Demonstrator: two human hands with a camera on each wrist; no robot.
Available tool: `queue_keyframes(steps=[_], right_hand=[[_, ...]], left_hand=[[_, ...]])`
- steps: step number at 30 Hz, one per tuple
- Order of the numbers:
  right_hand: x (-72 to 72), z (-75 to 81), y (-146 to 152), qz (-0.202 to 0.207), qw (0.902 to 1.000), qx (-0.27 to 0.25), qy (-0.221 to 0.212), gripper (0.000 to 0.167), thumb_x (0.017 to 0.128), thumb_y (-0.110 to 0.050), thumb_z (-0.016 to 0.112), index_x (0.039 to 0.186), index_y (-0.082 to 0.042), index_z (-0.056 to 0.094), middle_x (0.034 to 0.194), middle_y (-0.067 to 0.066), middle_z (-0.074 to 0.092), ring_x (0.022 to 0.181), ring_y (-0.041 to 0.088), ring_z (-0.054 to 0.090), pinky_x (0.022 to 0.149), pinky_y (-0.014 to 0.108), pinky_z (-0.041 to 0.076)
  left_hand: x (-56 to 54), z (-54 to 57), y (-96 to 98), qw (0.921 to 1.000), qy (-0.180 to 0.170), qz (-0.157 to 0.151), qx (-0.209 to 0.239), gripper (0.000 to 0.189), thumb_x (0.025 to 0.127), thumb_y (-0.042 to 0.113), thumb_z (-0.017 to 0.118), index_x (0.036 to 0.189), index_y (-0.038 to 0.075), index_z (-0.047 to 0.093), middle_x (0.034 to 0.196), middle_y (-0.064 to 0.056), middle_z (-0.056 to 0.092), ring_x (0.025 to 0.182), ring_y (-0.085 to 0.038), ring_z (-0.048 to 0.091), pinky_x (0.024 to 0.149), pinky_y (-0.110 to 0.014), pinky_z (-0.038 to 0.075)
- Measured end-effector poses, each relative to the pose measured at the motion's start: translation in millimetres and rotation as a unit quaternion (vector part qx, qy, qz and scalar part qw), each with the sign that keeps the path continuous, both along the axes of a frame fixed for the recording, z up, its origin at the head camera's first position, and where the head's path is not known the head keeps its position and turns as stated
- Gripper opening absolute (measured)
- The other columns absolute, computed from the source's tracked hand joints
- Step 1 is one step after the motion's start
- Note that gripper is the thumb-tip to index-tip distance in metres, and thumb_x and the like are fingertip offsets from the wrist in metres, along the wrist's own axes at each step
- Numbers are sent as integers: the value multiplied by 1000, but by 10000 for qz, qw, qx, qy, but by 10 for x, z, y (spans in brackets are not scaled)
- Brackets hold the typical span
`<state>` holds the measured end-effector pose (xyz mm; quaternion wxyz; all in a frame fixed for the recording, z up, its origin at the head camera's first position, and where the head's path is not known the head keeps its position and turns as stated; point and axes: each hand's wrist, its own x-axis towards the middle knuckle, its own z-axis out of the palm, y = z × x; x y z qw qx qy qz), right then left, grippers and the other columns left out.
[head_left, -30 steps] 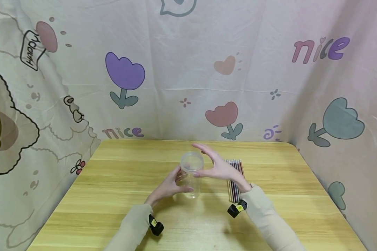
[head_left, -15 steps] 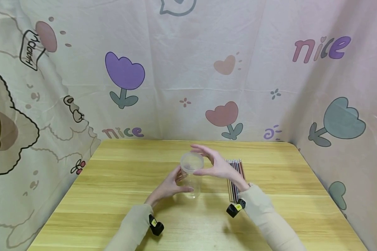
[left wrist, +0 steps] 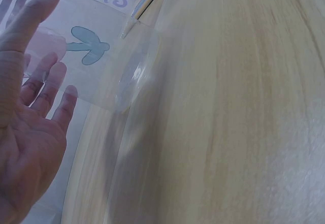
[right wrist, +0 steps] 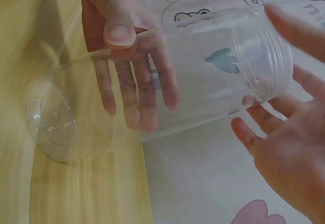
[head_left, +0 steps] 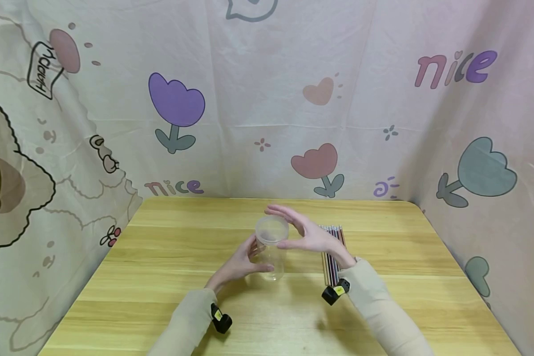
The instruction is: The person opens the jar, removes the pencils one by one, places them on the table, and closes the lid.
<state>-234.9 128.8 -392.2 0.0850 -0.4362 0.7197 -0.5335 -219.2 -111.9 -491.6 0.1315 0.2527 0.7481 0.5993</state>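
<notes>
A clear plastic jar [head_left: 273,262] with a translucent lid [head_left: 272,229] stands upright in the middle of the table. My left hand [head_left: 239,263] holds its body from the left, thumb on the near side and fingers behind. In the left wrist view, those fingers show through the transparent wall [left wrist: 96,76]. At the top, my right hand [head_left: 309,236] grips the lid, with the thumb at its near right edge and the fingers round the far side. The right wrist view shows the jar's ringed neck end [right wrist: 264,56] between right thumb and fingers. Nothing shows inside the jar.
Several pencils [head_left: 327,269] lie side by side on the wooden table [head_left: 169,247], partly hidden under my right wrist. A printed cloth backdrop [head_left: 249,99] rises behind the table and along both sides.
My right hand's fingers have moved left round the far side of the lid, while its thumb has shifted slightly right. The left hand and the jar have stayed in place.
</notes>
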Motion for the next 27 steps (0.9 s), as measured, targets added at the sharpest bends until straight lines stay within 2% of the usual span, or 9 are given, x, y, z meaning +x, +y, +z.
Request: queue_keyframes(steps=[3,7,11,13,17,20,22,27], right_hand=[[-5,-22,-7,-148,9999,-62,-51,84,85,1,75,156,-5,30,157,16,44,148,37,38,126,61,24],[12,-74,-53,-663,9977,-101,46,90,78,-3,83,154,-7,35,149,18,51,138,37,48,120,59,36],[44,-112,-89,-1093,9936,117,277,98,73,-12,89,155,-14,34,148,13,49,135,34,47,117,54,41],[49,-112,-85,-1052,9939,163,303,100,74,-12,89,157,-15,32,153,12,43,138,35,44,119,54,39],[23,-77,-46,-419,9991,-32,70,97,80,-4,82,159,-13,26,163,12,34,148,36,35,125,56,28],[-1,-60,-21,-110,9998,-127,-85,92,83,1,77,158,-9,26,160,17,38,150,35,34,127,57,21],[-5,-64,-26,-206,9996,-132,-112,90,82,1,78,157,-8,28,156,18,44,146,37,40,126,58,24],[21,-101,-90,-929,9955,68,201,95,75,-7,86,155,-9,34,146,15,53,136,34,49,118,57,39]], left_hand=[[-2,0,3,10000,78,-38,14,101,82,19,84,160,18,21,164,-12,33,149,-37,36,124,-56,30],[-4,-1,4,9999,119,-77,58,100,82,18,84,160,17,22,163,-13,33,149,-38,36,124,-57,31],[-5,2,5,9999,83,-82,76,100,82,19,85,160,18,22,163,-12,35,149,-37,35,124,-56,31],[-6,3,4,9999,90,-78,52,99,82,20,85,159,19,23,163,-11,35,150,-37,35,124,-56,31],[-9,-3,-1,9999,154,-66,27,99,82,20,84,160,17,23,163,-13,34,149,-39,36,124,-58,31],[-8,-4,-5,9999,152,-62,31,100,82,18,84,160,16,22,163,-14,34,148,-39,36,123,-58,31],[-6,-1,-4,9999,147,-67,37,100,82,18,85,160,16,21,163,-13,33,149,-39,36,124,-57,31],[-14,-5,-1,9998,140,-85,59,101,82,20,85,160,18,21,164,-12,33,150,-37,35,124,-56,31]])
